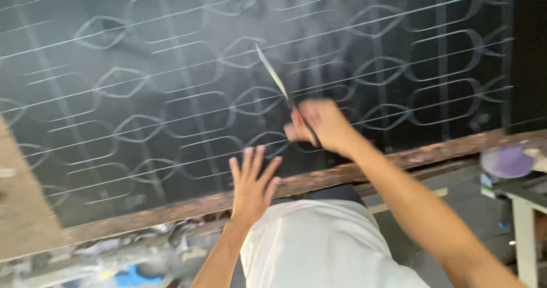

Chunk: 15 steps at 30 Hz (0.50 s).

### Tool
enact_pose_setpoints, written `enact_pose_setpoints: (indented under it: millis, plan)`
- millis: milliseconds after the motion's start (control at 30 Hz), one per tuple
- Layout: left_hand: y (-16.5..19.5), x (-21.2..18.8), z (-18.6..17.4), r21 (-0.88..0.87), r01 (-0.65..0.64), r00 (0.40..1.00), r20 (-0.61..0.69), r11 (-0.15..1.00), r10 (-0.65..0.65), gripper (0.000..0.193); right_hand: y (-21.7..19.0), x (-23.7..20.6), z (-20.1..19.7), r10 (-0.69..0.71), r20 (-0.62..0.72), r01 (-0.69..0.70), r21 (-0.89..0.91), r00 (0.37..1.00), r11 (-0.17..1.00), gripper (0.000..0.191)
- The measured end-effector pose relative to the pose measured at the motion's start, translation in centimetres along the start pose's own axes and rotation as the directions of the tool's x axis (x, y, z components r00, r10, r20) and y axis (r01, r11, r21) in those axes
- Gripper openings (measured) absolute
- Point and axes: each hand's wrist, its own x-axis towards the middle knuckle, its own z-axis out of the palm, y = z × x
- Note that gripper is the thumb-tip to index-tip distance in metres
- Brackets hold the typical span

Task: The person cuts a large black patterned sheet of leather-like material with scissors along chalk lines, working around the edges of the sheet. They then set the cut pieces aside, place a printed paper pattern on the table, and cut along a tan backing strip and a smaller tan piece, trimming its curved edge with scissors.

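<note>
White table (521, 214) with purple bowl (508, 161), right

We saw the right hand (319, 127) only as a smear of motion, so its fingers could not be counted, and the thin tool (279, 85) it gripped was too blurred to identify. The dark patterned fabric (171, 94) ran out past the top and left edges. A purple round object (507, 161) at the right was out of focus. The clutter (131, 259) below the wooden frame (171, 211) was unclear to us.
</note>
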Motion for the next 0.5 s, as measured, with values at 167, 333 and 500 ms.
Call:
enact_pose_setpoints:
  millis: [167,333,500]
  plan:
    - [8.7,2.0,5.4,-0.141,0.124,0.962,-0.225,0.982,-0.154,0.055,13.6,-15.8,-8.8,0.176,-0.079,-0.182,-0.089,0.981,0.979,0.027]
    - [17.0,7.1,10.7,-0.198,0.036,0.979,-0.188,0.98,-0.074,0.059,21.9,-27.2,-14.3,0.51,-0.102,-0.518,-0.084,0.854,0.851,0.032]
    - [19.1,9.7,12.4,-0.23,0.079,0.97,-0.206,0.97,-0.128,0.061,24.9,-28.7,-15.1,0.551,-0.097,-0.551,0.033,0.829,0.834,0.029]
